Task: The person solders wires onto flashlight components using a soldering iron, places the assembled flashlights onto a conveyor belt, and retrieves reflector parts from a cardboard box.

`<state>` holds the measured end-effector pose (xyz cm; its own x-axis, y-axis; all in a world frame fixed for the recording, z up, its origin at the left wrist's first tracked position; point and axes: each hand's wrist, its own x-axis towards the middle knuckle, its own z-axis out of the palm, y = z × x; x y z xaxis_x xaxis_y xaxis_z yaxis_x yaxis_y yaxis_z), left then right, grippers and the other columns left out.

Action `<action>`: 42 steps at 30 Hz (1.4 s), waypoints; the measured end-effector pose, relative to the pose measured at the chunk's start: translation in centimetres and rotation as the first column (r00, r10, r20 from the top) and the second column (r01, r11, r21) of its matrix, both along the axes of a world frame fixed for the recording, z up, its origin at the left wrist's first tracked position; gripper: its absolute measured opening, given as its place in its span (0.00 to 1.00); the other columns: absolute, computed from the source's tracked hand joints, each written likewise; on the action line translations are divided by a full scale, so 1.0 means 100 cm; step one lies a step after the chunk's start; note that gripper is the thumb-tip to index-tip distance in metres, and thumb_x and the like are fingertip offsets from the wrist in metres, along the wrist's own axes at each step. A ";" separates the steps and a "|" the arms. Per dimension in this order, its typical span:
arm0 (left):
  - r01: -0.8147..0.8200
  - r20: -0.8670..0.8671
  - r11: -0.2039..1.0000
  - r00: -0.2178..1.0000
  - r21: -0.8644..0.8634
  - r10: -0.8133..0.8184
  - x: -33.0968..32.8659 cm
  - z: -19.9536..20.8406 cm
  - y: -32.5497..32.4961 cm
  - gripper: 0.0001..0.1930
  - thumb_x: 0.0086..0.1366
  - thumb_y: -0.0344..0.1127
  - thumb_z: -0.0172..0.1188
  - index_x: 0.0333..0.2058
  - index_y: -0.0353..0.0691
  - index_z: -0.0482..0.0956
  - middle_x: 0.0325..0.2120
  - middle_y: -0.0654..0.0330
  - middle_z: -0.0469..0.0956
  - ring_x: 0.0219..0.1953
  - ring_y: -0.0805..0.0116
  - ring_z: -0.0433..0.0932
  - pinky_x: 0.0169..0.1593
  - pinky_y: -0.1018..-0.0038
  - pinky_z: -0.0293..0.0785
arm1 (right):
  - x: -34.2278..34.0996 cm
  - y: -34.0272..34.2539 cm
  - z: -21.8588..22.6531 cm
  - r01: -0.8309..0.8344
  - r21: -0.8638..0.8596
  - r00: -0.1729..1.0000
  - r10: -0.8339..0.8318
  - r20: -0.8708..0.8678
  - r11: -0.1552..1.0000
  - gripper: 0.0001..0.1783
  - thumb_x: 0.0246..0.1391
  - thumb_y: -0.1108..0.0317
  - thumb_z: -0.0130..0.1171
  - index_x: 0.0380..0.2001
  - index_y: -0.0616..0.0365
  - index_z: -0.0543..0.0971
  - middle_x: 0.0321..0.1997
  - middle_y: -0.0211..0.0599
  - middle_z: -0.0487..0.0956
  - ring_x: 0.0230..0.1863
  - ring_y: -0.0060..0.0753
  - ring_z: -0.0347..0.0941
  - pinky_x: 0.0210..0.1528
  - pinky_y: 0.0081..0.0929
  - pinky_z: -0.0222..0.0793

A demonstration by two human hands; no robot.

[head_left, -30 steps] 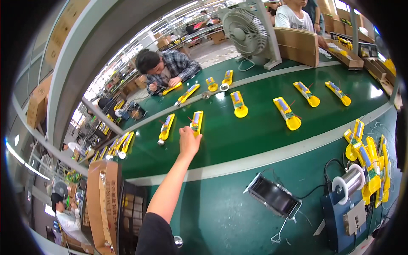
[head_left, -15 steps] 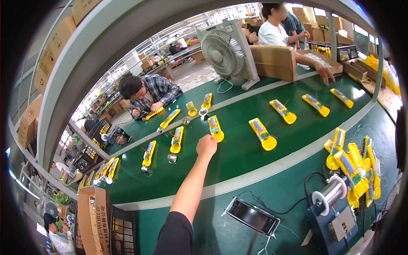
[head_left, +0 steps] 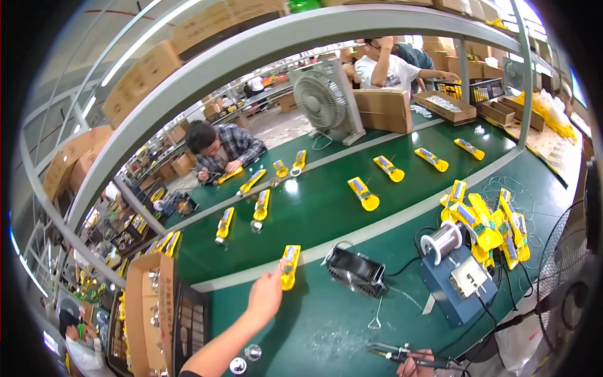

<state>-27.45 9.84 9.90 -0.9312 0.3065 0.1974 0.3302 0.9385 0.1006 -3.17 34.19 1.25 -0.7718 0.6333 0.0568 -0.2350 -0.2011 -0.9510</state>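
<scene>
My left hand [head_left: 264, 294] pinches the lower part of a yellow plastic housing [head_left: 290, 259], above the near edge of the green belt. A battery and a small circuit board seem to lie in the housing. At the bottom edge my right hand [head_left: 416, 363], partly cut off, is closed on a thin tool with a dark handle, which looks like a soldering iron [head_left: 392, 353]. Two round silvery reflector cups, one of them a clear-rimmed reflector [head_left: 252, 352], lie beside my left forearm.
More yellow housings [head_left: 364, 193] lie spaced along the green belt [head_left: 326, 220]. A small black fan [head_left: 355, 270], a blue solder feeder [head_left: 461, 286] with a wire spool [head_left: 441, 240], and a heap of yellow housings [head_left: 487, 229] stand right. Left is a cardboard box [head_left: 164, 314]. Co-workers sit across.
My left hand has drawn back from the belt toward me, bringing a yellow housing with it. My right hand and its tool have come into view at the bottom. The view has shifted.
</scene>
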 end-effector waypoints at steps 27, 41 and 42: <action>-0.209 0.123 0.907 0.977 0.365 0.176 0.176 -0.017 -0.164 0.09 0.52 0.36 0.57 0.32 0.41 0.76 0.32 0.58 0.72 0.40 0.59 0.68 0.44 0.68 0.65 | -0.010 -0.019 0.011 0.026 0.006 0.997 -0.027 0.079 1.000 0.05 0.53 0.69 0.47 0.29 0.59 0.67 0.13 0.26 0.63 0.13 0.13 0.54 0.15 0.12 0.48; -0.207 0.561 0.877 0.824 0.434 -0.083 0.135 -0.016 -0.174 0.08 0.59 0.36 0.48 0.31 0.37 0.69 0.28 0.57 0.73 0.35 0.60 0.72 0.38 0.69 0.67 | -0.016 -0.017 0.009 0.058 -0.101 0.998 -0.055 0.030 0.993 0.05 0.51 0.71 0.49 0.28 0.62 0.68 0.12 0.30 0.65 0.11 0.19 0.57 0.14 0.16 0.54; -0.213 0.563 0.886 0.824 0.412 -0.064 0.137 -0.012 -0.171 0.08 0.59 0.36 0.48 0.31 0.37 0.69 0.28 0.57 0.73 0.35 0.60 0.72 0.38 0.69 0.67 | -0.016 -0.018 0.008 0.071 -0.110 0.997 -0.067 0.039 0.991 0.06 0.53 0.68 0.47 0.29 0.59 0.67 0.12 0.26 0.62 0.11 0.15 0.53 0.13 0.12 0.48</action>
<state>-13.78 -7.28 8.72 -0.9362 0.2405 -0.2564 0.0198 0.7644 0.6445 -4.82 32.43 2.06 -0.7262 0.6861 -0.0435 -0.2189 -0.2907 -0.9314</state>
